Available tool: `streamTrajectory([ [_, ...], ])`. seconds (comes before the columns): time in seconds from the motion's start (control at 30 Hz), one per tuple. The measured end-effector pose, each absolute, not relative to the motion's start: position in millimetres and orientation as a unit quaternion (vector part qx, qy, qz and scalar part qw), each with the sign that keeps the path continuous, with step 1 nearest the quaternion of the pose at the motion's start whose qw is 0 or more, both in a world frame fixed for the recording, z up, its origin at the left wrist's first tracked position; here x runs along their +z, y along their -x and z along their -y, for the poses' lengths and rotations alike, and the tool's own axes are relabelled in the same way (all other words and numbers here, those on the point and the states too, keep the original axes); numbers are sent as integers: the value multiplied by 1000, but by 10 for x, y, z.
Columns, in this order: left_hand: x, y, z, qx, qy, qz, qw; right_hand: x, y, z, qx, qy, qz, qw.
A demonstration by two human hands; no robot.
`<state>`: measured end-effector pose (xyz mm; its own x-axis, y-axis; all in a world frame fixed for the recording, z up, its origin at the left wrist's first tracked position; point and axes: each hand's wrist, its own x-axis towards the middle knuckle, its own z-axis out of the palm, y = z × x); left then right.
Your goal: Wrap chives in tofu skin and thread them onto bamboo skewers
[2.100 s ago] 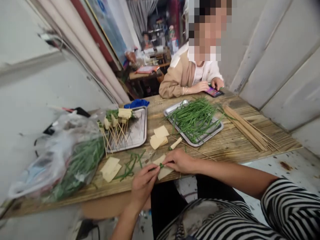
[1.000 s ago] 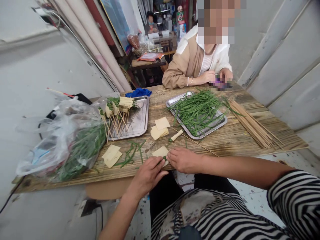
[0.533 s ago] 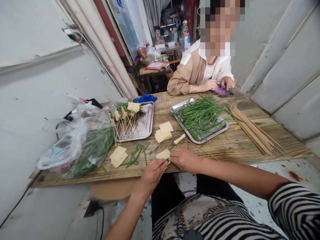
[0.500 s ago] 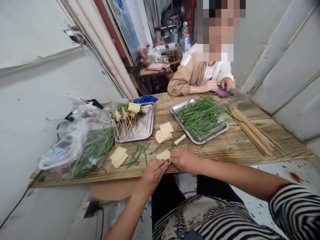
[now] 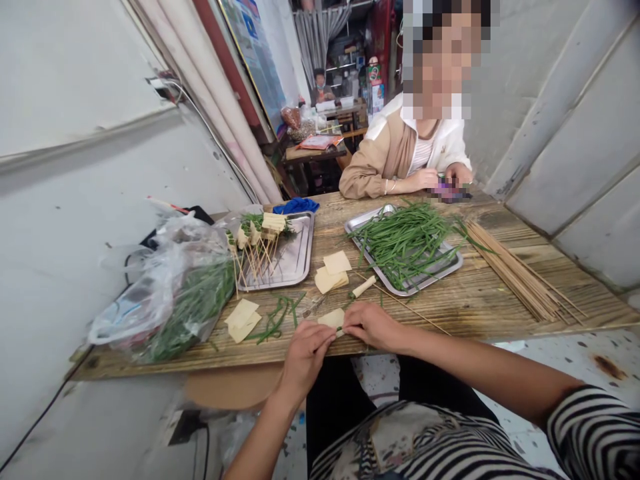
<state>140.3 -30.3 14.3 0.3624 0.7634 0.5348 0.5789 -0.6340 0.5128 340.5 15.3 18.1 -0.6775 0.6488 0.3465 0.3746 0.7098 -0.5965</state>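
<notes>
At the table's near edge, my left hand (image 5: 309, 347) and my right hand (image 5: 373, 325) pinch the two ends of a pale yellow tofu sheet (image 5: 331, 317). Its near edge is curled into a roll, with a bit of green chive showing between my fingers. Just beyond lies a finished tofu roll (image 5: 363, 287) with green at one end. Behind it is a small stack of square tofu sheets (image 5: 331, 279). More sheets (image 5: 243, 320) and loose cut chives (image 5: 276, 320) rest left of my left hand.
Long chives (image 5: 405, 240) heap over a metal tray (image 5: 453, 265); bamboo skewers (image 5: 520, 273) lie to its right. Skewered rolls (image 5: 255, 233) occupy another tray (image 5: 300, 267). A plastic bag of greens (image 5: 190, 307) sits at left. Across the table, a person (image 5: 385, 157) holds a phone-like object.
My fingers have curled more of the tofu sheet's near edge over, and less of it lies flat. The whole view has shifted slightly.
</notes>
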Motion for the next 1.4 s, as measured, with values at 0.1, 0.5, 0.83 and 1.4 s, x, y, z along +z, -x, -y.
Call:
streamTrajectory([
  [0.1, 219, -1421, 298, 363, -813, -437, 129, 207, -3388, -147, 253, 308, 878, 263],
  [0.5, 231, -1429, 266, 336, -782, -487, 197, 230, -3285, 4, 212, 424, 839, 266],
  [0.83, 288, -1436, 227, 294, -776, -520, 203, 258, -3384, 133, -74, 249, 931, 255],
  [1.4, 229, -1336, 534, 281, -838, -455, -110, 292, -3299, -89, 17, 253, 962, 106],
])
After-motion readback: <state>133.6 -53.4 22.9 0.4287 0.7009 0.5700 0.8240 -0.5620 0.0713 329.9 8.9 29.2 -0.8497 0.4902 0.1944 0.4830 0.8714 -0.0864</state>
